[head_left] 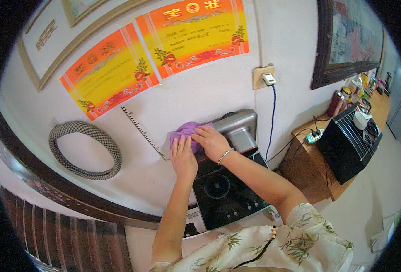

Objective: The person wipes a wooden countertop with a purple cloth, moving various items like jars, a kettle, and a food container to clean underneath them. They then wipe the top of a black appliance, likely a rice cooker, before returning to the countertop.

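Note:
A bunched purple cloth (188, 130) lies against the left end of a silver-grey appliance (243, 136). My left hand (183, 157) presses on the cloth's lower edge, its fingers close together and pointing away from me. Over the cloth's right side, my right hand (211, 142) bends its fingers down onto the fabric. The thumbs and whatever is under the cloth are hidden. Just in front of the appliance sits a black glass cooktop (232, 201) with one round ring and touch controls.
On the wall are orange-yellow certificates (200, 38), a wall socket (264, 78) with a cable, and a checkered ring-shaped cover (86, 149). At right, a wooden table (329, 188) carries a black rack (347, 143), a power strip (315, 136) and several bottles.

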The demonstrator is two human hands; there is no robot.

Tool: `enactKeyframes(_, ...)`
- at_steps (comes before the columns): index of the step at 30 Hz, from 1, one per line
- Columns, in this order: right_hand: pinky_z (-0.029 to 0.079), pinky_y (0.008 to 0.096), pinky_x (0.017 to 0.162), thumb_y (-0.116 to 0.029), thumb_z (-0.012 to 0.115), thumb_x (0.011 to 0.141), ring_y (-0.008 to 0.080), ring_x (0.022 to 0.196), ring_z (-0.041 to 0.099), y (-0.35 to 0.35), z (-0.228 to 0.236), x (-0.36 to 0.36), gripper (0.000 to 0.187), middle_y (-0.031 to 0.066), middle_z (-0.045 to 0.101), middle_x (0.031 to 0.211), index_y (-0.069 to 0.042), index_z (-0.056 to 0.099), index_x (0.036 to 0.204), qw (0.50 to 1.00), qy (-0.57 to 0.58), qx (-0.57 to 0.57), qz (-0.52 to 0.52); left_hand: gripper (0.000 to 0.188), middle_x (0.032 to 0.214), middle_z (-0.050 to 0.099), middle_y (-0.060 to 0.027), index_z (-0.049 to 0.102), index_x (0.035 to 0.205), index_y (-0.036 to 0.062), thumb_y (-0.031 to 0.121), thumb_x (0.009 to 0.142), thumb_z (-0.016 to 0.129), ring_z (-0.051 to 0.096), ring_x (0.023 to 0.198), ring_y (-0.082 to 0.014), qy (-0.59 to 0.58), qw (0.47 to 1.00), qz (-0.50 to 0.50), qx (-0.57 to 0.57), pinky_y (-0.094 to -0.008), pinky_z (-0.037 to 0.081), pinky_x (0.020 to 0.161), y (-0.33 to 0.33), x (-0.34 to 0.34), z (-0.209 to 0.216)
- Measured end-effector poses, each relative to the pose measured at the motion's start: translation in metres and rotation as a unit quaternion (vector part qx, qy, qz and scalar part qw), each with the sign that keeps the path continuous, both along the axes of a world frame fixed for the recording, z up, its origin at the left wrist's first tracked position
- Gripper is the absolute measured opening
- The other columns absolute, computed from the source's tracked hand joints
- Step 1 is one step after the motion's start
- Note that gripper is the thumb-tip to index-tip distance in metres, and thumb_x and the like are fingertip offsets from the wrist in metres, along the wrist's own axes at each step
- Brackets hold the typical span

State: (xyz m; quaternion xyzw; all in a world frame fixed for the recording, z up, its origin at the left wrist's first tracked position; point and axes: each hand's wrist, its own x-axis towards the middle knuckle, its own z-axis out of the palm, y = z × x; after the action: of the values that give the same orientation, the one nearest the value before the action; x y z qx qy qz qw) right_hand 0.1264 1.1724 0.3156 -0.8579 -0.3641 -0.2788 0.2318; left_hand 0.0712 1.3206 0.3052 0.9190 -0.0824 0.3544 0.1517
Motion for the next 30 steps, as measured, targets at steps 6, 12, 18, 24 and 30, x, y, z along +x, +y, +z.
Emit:
enactKeyframes(6,0.032,0.0425,0.111,-0.007,0.056,0.081,0.0311,0.127,0.047,-0.084,0.011,0.009,0.044,0.0111,0.054,0.135,-0.011,0.061,0.124,0.996,0.041,-0.023,-0.082,0.042,0.139,0.052,-0.0097,0.054,0.132,0.0106,0.011,0.090,0.053,0.043,0.133,-0.0270,0.054,0.995,-0.035,0.077,-0.0536,0.020,0.113,-0.071,0.020,0.021)
enactKeyframes(12,0.039,0.0403,0.107,0.003,0.053,0.080,0.0330,0.123,0.050,-0.166,-0.003,0.022,0.047,0.0129,0.056,0.133,-0.010,0.061,0.124,0.990,0.013,0.060,-0.130,0.045,0.143,0.049,-0.0082,0.053,0.134,0.0128,0.013,0.089,0.056,0.040,0.135,-0.0270,0.086,0.981,-0.166,0.061,-0.0486,0.022,0.113,-0.115,0.052,0.026)
enactKeyframes(18,0.049,0.0377,0.096,0.010,0.053,0.080,0.0354,0.112,0.058,-0.187,-0.035,0.030,0.049,0.0197,0.058,0.128,-0.010,0.060,0.125,0.968,0.042,0.201,-0.145,0.048,0.143,0.047,-0.0113,0.054,0.134,0.0122,0.018,0.086,0.063,0.038,0.136,-0.0279,0.011,0.987,-0.158,-0.021,-0.0476,0.022,0.114,-0.130,0.057,0.028)
enactKeyframes(24,0.044,0.0405,0.101,0.004,0.055,0.084,0.0374,0.120,0.052,-0.173,-0.036,0.021,0.033,0.0213,0.056,0.128,-0.002,0.062,0.115,0.957,-0.005,0.250,-0.145,0.045,0.141,0.048,-0.0123,0.055,0.132,0.0103,0.017,0.088,0.062,0.038,0.135,-0.0314,0.061,0.995,-0.077,0.034,-0.0470,0.026,0.113,-0.089,0.038,0.018)
enactKeyframes(30,0.047,0.0383,0.094,0.001,0.057,0.085,0.0345,0.105,0.059,-0.165,-0.017,-0.008,0.026,0.0185,0.062,0.115,-0.001,0.061,0.110,0.980,0.097,0.173,-0.020,0.060,0.143,0.044,-0.0187,0.052,0.133,0.0077,0.013,0.076,0.072,0.040,0.133,-0.0371,0.063,0.988,-0.138,-0.018,-0.0456,0.032,0.110,-0.095,0.007,0.024)
